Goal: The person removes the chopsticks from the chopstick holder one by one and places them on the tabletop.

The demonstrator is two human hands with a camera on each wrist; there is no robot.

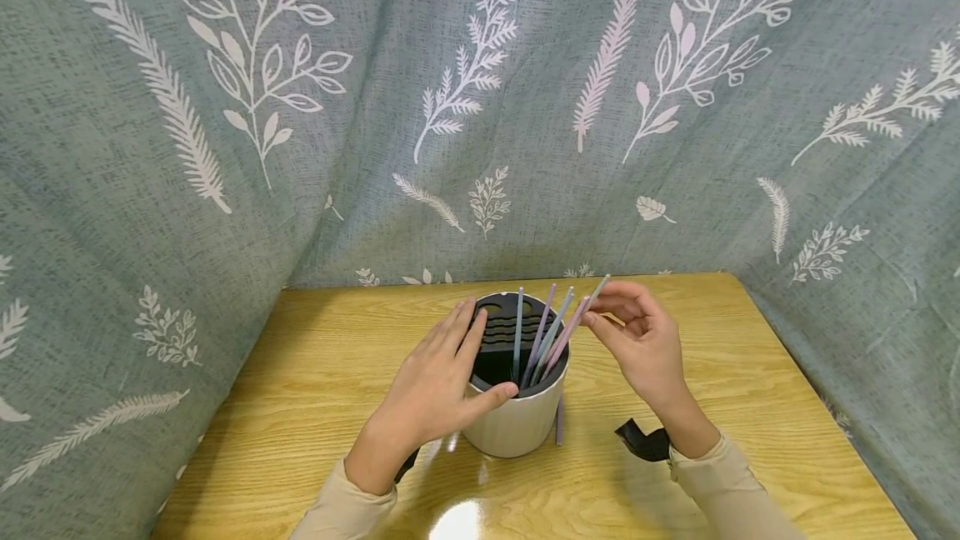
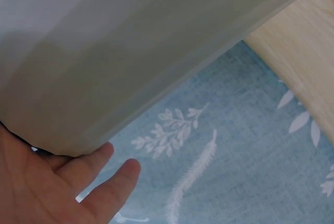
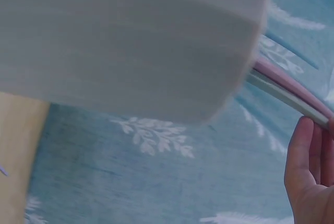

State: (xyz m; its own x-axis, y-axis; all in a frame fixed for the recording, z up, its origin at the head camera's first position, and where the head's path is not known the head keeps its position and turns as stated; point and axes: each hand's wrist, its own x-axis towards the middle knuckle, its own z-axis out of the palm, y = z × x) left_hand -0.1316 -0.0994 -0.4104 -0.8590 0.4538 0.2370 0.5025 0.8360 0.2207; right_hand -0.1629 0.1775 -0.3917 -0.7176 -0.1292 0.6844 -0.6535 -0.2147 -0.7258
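A white round holder [image 1: 513, 427] with a black slotted insert [image 1: 495, 361] stands on the table. My left hand [image 1: 431, 386] rests on its left rim, fingers straight along the edge and thumb across the front. Several thin pastel sticks lean to the right inside it, among them a blue stick [image 1: 518, 332], a purple stick [image 1: 542, 325] and a pink stick [image 1: 564, 333]. At the right rim, my right hand [image 1: 645, 344] pinches a pale green stick [image 1: 600, 288] near its top, between thumb and fingertips. In the right wrist view the pink stick [image 3: 292, 82] lies right alongside it.
Another purple stick [image 1: 559, 423] lies on the wooden table [image 1: 337, 340] against the holder's right side. A grey-green curtain [image 1: 360, 107] with white leaf prints hangs behind and at both sides. Black straps [image 1: 643, 442] circle the wrists.
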